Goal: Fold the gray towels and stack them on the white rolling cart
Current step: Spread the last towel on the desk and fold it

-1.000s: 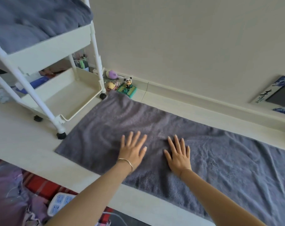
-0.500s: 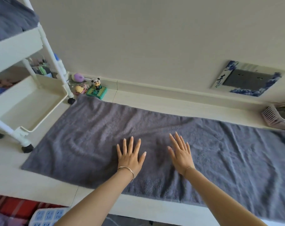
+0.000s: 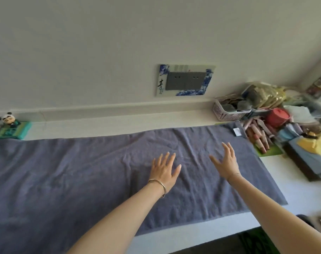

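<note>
A gray towel lies spread full length on the white table, its far edge near the wall and its near edge close to the table's front lip. The step in hand looks like flattening the cloth ahead of the first fold. The left hand, a bangle on its wrist, rests palm down on the towel with fingers spread, grasping nothing. The right hand is also released, fingers fanned wide; whether its palm touches the cloth or hovers just above it cannot be told. Creases run across the fabric around and beyond both hands, toward the right end where a small white label sits at the far corner.

That right end lies just beside a clutter of things: a pink basket, a red pot and a row of pinkish tubes. The white rolling cart is out of view here, so stacking is some way off.

Next, as a judgement: one end needs gripping at both corners and carrying over to meet the other, lifted clear of the clutter so nothing is dragged
</note>
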